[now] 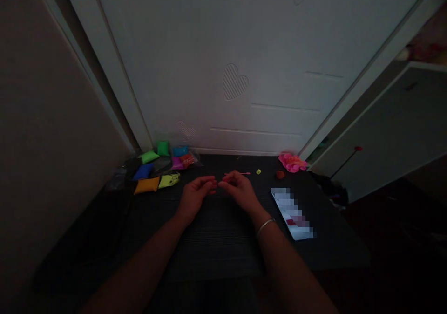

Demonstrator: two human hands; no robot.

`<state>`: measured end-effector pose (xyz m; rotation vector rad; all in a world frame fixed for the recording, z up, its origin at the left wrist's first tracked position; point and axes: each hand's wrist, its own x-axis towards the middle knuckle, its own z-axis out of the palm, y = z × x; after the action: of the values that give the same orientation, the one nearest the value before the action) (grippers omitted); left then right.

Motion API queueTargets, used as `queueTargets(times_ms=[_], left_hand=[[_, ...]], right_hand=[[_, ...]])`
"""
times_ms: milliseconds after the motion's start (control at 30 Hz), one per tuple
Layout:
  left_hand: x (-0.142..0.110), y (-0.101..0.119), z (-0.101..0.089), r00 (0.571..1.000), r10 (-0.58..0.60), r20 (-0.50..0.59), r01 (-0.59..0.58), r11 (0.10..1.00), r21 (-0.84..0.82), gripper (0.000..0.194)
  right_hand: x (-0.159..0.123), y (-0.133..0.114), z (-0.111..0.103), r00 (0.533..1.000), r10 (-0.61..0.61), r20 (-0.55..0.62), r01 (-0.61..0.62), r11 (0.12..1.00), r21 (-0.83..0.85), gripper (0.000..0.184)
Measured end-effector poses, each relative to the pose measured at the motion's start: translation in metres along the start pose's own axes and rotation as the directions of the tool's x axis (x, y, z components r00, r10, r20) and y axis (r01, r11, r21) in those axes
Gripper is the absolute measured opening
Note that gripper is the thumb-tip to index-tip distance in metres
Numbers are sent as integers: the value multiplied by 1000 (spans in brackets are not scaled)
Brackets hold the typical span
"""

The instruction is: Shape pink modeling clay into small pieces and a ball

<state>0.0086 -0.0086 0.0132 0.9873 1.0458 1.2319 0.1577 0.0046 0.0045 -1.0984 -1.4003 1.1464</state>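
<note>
Above the middle of the dark table, my left hand [194,196] and my right hand [241,190] face each other, fingertips a small gap apart. Each has its thumb and fingers pinched together. Whatever is between them is too small and dim to make out. Just behind my right hand lies a thin pink stick [246,173], partly covered by its fingers. To the right of that are a small yellow-green lump [258,171] and a red-brown lump [280,174]. A pink petalled piece [294,163] sits at the back right corner.
Soft packets lie at the back left, among them an orange one [146,185], a yellow one [169,180], a blue one [143,171] and a green one [163,148]. A lit phone [291,214] rests right of my right forearm. A white panel [195,71] rises behind the table [216,249].
</note>
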Motion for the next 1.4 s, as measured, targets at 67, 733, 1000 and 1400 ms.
queueTargets(times_ms=[67,733,1000,1400], left_hand=[[0,0,0,1000,8,-7,-8,1000,17,24],[2,-3,0,999,47,-26,-44,995,84,17],[2,-3,0,999,51,-6,-50,994,102,22],[5,-14,-5,992,80,94,-104,952,287,32]], right_hand=[[0,0,-1,1000,-14,-17,13,999,-39,21],[1,1,-3,998,-66,1,66,995,-72,17],[0,-1,-3,998,-61,7,62,993,-104,20],[0,-2,-3,996,9,84,2,992,-126,23]])
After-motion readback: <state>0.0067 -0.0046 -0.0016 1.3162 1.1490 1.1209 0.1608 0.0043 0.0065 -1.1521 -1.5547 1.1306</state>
